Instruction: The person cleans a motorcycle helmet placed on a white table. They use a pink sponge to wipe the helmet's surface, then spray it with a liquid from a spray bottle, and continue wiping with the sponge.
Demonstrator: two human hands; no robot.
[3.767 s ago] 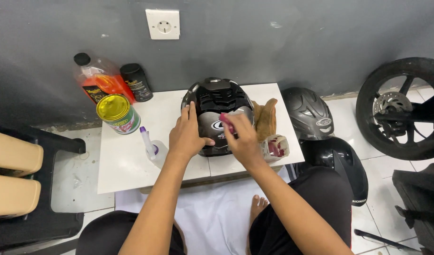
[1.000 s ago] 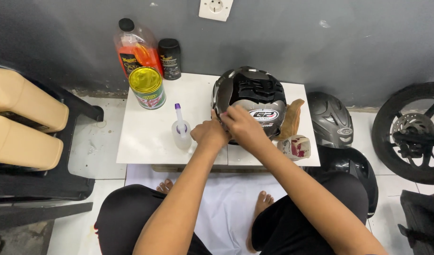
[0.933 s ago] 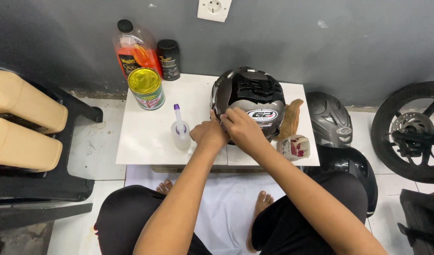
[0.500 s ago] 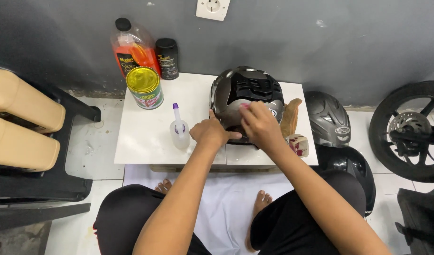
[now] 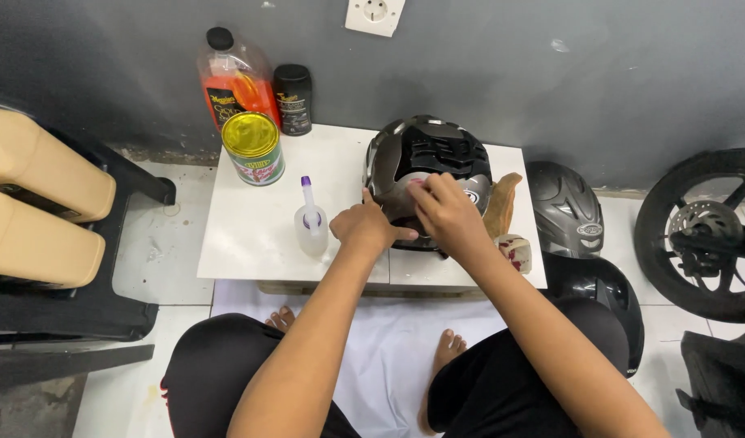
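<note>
At the table's [image 5: 251, 235] back left corner stand an orange jug [image 5: 236, 75] with a black cap, a small black bottle [image 5: 293, 99] and a green tin [image 5: 253, 148] with a yellow lid. A clear squeeze bottle [image 5: 311, 223] stands near the front edge. The left hand [image 5: 364, 228] cups the black helmet's [image 5: 425, 150] near side at the table's right half; the right hand [image 5: 447, 212] presses curled fingers on its front, perhaps pinching something pink.

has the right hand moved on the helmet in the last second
Yes. The right hand slid from the helmet's lower left edge beside the left hand up onto its front.
</note>
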